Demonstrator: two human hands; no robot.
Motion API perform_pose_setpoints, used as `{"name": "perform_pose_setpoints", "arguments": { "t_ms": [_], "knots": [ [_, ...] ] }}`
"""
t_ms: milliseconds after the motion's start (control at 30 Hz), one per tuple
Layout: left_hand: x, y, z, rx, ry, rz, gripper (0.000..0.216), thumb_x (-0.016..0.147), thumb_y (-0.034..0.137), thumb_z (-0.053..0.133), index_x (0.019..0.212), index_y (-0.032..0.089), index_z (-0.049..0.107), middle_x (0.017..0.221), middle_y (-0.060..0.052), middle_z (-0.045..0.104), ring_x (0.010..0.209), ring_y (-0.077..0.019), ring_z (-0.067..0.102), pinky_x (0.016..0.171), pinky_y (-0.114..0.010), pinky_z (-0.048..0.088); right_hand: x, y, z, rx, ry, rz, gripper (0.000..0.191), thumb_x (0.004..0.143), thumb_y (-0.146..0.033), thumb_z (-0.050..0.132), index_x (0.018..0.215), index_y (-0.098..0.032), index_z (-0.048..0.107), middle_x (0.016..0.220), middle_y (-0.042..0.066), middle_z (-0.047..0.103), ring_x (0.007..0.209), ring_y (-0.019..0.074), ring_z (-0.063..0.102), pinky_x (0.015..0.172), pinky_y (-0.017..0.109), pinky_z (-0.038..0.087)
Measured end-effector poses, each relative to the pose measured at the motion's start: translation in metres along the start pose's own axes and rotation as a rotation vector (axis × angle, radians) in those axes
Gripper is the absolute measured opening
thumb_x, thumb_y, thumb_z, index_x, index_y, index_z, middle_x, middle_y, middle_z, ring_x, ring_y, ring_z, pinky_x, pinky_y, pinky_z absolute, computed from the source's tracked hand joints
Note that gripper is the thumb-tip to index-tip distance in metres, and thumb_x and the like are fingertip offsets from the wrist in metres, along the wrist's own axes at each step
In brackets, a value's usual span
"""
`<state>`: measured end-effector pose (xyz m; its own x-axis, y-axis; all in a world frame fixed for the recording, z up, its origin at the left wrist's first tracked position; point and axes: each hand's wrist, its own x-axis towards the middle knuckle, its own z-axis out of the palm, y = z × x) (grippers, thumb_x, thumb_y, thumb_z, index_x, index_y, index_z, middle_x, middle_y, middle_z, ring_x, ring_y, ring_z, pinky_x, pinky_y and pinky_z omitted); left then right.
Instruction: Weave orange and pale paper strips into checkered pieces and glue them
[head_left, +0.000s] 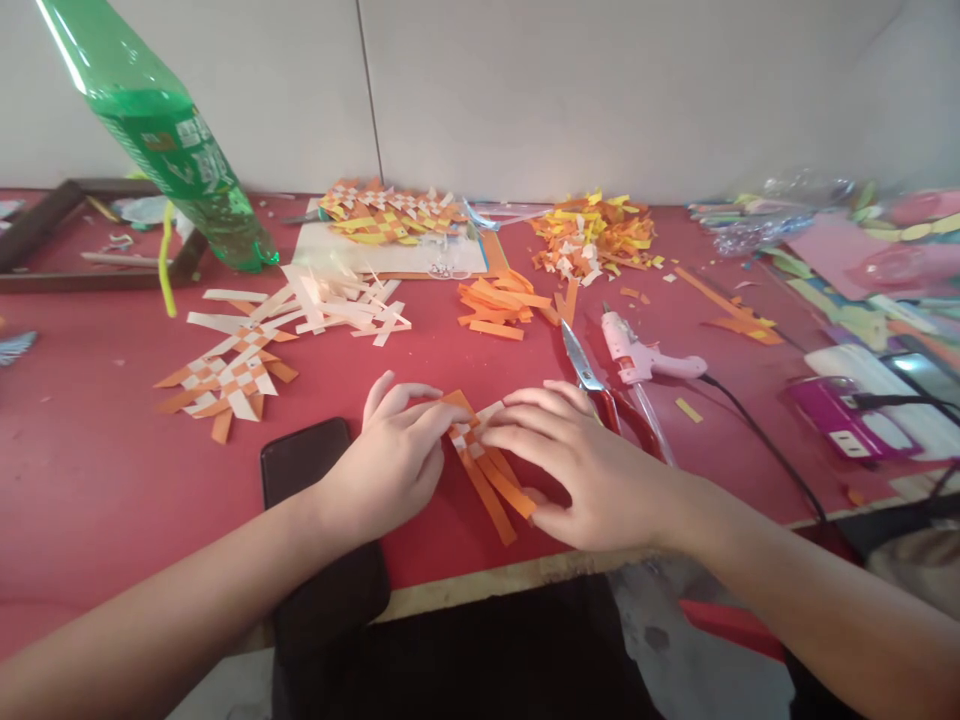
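Between my hands, near the table's front edge, lies a small woven piece of orange and white paper strips (487, 478). Long orange ends hang from it toward me. My left hand (401, 455) is closed at its upper left side, fingertips pressed on the weave; its thumb is partly hidden. My right hand (559, 455) has curled fingers on the right of the checkered part, while its thumb touches the end of an orange strip. Just beyond the right hand lie red-handled scissors (583, 360) and a pink glue gun (641, 355).
A finished-looking woven piece (229, 370) and white strips (352, 305) lie at left, orange strips (502, 300) ahead. A green bottle (180, 150) stands behind them. A black phone (304, 460) is beside my left wrist; a purple power adapter (851, 415) is at right.
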<state>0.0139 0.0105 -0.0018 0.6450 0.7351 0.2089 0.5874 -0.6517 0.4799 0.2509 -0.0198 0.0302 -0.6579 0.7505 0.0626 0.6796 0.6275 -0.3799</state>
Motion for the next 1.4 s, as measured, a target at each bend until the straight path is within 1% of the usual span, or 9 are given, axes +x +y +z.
{"name": "perform_pose_setpoints", "arguments": {
  "t_ms": [200,333,567,633,700,767,967,1133,1400],
  "knots": [
    [0.0,0.0,-0.001,-0.031,-0.021,0.034,0.045,0.076,0.006,0.052,0.119,0.018,0.058,0.114,-0.007,0.07,0.119,-0.0309,0.05,0.111,-0.062,0.021,0.006,0.0,0.003,0.054,0.206,-0.049,0.012,0.089,-0.021,0.06,0.09,-0.024,0.071,0.105,0.005,0.072,0.109,0.0233,0.061,0.099,0.049,0.04],
    [0.002,0.006,-0.009,-0.23,0.038,0.07,0.028,0.083,0.023,0.062,0.11,0.016,0.064,0.108,-0.009,0.071,0.11,-0.0293,0.057,0.104,-0.052,0.035,0.016,0.0,-0.007,0.566,0.327,0.171,0.01,0.09,-0.028,0.062,0.088,-0.024,0.071,0.088,0.002,0.073,0.084,0.0165,0.068,0.079,0.033,0.053],
    [0.005,0.005,-0.017,-0.876,0.018,-0.453,0.034,0.09,0.05,0.06,0.083,0.018,0.069,0.074,-0.001,0.068,0.067,-0.0137,0.061,0.061,-0.023,0.044,0.049,0.017,-0.001,1.097,0.466,0.44,0.022,0.081,-0.042,0.069,0.078,-0.02,0.063,0.077,0.001,0.066,0.069,0.015,0.065,0.064,0.031,0.055],
    [0.007,0.002,-0.016,-0.919,0.026,-0.546,0.038,0.087,0.055,0.061,0.083,0.018,0.068,0.072,0.0,0.067,0.065,-0.0132,0.059,0.059,-0.023,0.043,0.054,0.024,0.005,1.017,0.675,0.394,0.018,0.086,-0.04,0.062,0.087,-0.022,0.062,0.088,0.002,0.065,0.078,0.0167,0.066,0.068,0.034,0.056],
    [0.007,0.001,-0.014,-0.895,0.012,-0.563,0.037,0.086,0.054,0.061,0.086,0.018,0.069,0.079,-0.001,0.069,0.071,-0.0143,0.062,0.065,-0.024,0.046,0.055,0.028,0.007,0.743,0.979,0.271,0.016,0.089,-0.034,0.059,0.102,-0.026,0.061,0.107,0.005,0.064,0.098,0.02,0.065,0.082,0.039,0.055],
    [0.008,0.001,-0.014,-0.792,-0.002,-0.557,0.033,0.086,0.052,0.062,0.09,0.019,0.067,0.079,0.0,0.068,0.071,-0.0139,0.061,0.067,-0.024,0.046,0.052,0.026,0.006,0.411,1.106,0.087,0.024,0.087,-0.026,0.062,0.111,-0.028,0.061,0.116,0.006,0.063,0.112,0.0233,0.06,0.096,0.045,0.05],
    [0.006,0.005,-0.012,-0.683,0.007,-0.451,0.022,0.085,0.041,0.064,0.084,0.019,0.06,0.075,0.002,0.065,0.071,-0.0142,0.06,0.068,-0.026,0.048,0.039,0.014,0.004,0.151,0.599,-0.111,0.03,0.083,-0.015,0.066,0.11,-0.026,0.061,0.093,0.003,0.071,0.093,0.0205,0.066,0.085,0.04,0.056],
    [0.008,0.001,-0.01,-0.999,0.06,-0.465,0.023,0.085,0.041,0.068,0.088,0.018,0.062,0.077,-0.002,0.071,0.072,-0.0164,0.068,0.071,-0.028,0.053,0.036,0.013,0.017,0.358,0.522,0.04,0.017,0.085,-0.016,0.066,0.099,-0.024,0.063,0.089,0.0,0.067,0.083,0.0141,0.066,0.074,0.028,0.056],
    [0.009,-0.005,-0.005,-1.02,0.229,-0.541,0.03,0.079,0.039,0.077,0.101,0.021,0.064,0.081,0.0,0.068,0.067,-0.0131,0.067,0.06,-0.022,0.054,0.035,0.012,0.02,0.469,0.511,0.153,0.013,0.087,-0.018,0.064,0.098,-0.025,0.063,0.092,-0.001,0.068,0.084,0.0132,0.066,0.075,0.027,0.055]
  ]
}}
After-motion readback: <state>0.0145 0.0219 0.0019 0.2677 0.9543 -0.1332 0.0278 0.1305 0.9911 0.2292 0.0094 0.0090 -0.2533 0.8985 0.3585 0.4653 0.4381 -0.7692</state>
